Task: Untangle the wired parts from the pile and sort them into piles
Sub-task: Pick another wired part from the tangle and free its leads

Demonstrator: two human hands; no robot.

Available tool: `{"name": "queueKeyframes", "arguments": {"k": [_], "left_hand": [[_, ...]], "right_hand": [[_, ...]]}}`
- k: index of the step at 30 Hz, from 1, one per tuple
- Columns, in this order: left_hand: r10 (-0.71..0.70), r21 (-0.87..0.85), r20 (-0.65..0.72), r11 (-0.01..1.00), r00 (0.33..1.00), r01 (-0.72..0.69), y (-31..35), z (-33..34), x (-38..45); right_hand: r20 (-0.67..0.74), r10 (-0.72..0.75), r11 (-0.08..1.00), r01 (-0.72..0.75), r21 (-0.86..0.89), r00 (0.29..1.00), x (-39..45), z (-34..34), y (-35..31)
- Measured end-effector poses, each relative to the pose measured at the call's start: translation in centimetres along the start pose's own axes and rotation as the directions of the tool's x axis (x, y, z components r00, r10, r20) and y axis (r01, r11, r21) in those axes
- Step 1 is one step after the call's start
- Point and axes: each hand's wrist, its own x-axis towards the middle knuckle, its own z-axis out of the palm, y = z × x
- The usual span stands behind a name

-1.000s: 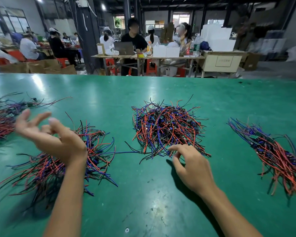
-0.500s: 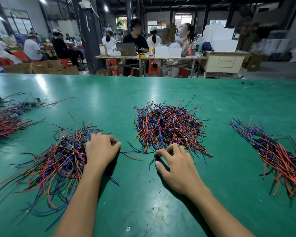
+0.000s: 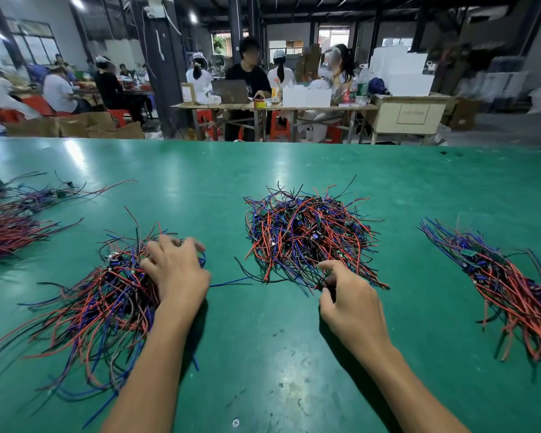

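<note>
Green tabletop [image 3: 278, 182] runs wide under both hands, with a busy workshop of seated people and folding tables blurred beyond its far edge. Just ahead of the right hand [image 3: 350, 303] sits the tangled pile [image 3: 306, 232] of red, blue and black wired parts, still knotted and clearly the source to be worked down. That hand's thumb and forefinger are pinched together on the ends of a wire or two at the pile's near edge, though exactly how many strands it has is too fine to tell. The left hand [image 3: 177, 270] lies with spread, lightly bent fingers pressing on the near-left pile [image 3: 100, 301], whose wires fan out toward the person; it seems to be settling a part there and grips nothing. A loose blue wire [image 3: 231, 281] trails across the bare surface between the two hands. Well out to the right of the right hand lies a neater sorted pile [image 3: 497, 282], and far off beyond the left hand two more bundles [image 3: 10, 220] lie at the table's edge. The step in hand looks like drawing one part free of the tangle; the next move calls for a slow, steady pull so neighbouring wires do not drag along.
</note>
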Motion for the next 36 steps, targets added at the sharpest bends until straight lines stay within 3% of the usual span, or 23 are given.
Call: {"name": "queueKeyframes", "arguments": {"k": [2, 4, 6, 12, 16, 19, 24, 29, 33, 36], "left_hand": [[0.187, -0.208, -0.066, 0.958, 0.98, -0.196, 1.4, 0.0, -0.5], [0.4, -0.305, -0.127, 0.855, 0.908, -0.42, 3.2, 0.1, -1.6], [0.544, -0.348, -0.145, 0.754, 0.826, -0.557, 4.7, 0.6, -2.9], [0.698, -0.383, -0.101, 0.631, 0.709, -0.675, 7.0, 2.6, -5.4], [0.708, -0.486, -0.124, 0.568, 0.696, -0.664, 7.3, 3.1, -6.1], [0.68, -0.51, -0.096, 0.593, 0.726, -0.623, 7.5, 3.8, -6.5], [0.677, -0.5, 0.016, 0.642, 0.735, -0.581, 7.2, 4.5, -6.6], [0.629, -0.546, -0.052, 0.633, 0.776, -0.55, 7.4, 4.1, -6.8], [0.662, -0.549, -0.041, 0.611, 0.749, -0.57, 7.7, 3.9, -7.6], [0.705, -0.496, -0.035, 0.603, 0.709, -0.624, 7.7, 3.8, -7.8]], "right_hand": [[-0.074, -0.026, 1.0, 0.027, 0.015, 0.997, 0.0, -0.3, 0.1], [-0.212, -0.044, 0.997, 0.056, 0.052, 0.976, -0.1, -0.6, 0.2], [-0.355, -0.055, 0.992, 0.092, 0.086, 0.933, -0.2, -0.8, 0.1], [-0.609, -0.239, 0.904, 0.403, 0.146, 0.757, -0.3, -1.4, 0.0], [-0.653, -0.222, 0.887, 0.428, 0.174, 0.724, -0.4, -2.0, -0.5], [-0.555, -0.054, 0.801, 0.368, 0.472, 0.83, -0.7, -2.4, -1.0], [-0.32, 0.202, 0.489, 0.188, 0.852, 0.925, -0.5, -3.5, -1.5], [-0.051, 0.282, 0.127, 0.016, 0.992, 0.958, 0.1, -5.0, -0.9], [0.058, 0.251, 0.022, -0.066, 0.998, 0.966, 0.5, -5.7, -0.5], [0.132, 0.199, -0.133, -0.106, 0.985, 0.971, 0.7, -6.4, -0.2]]}}
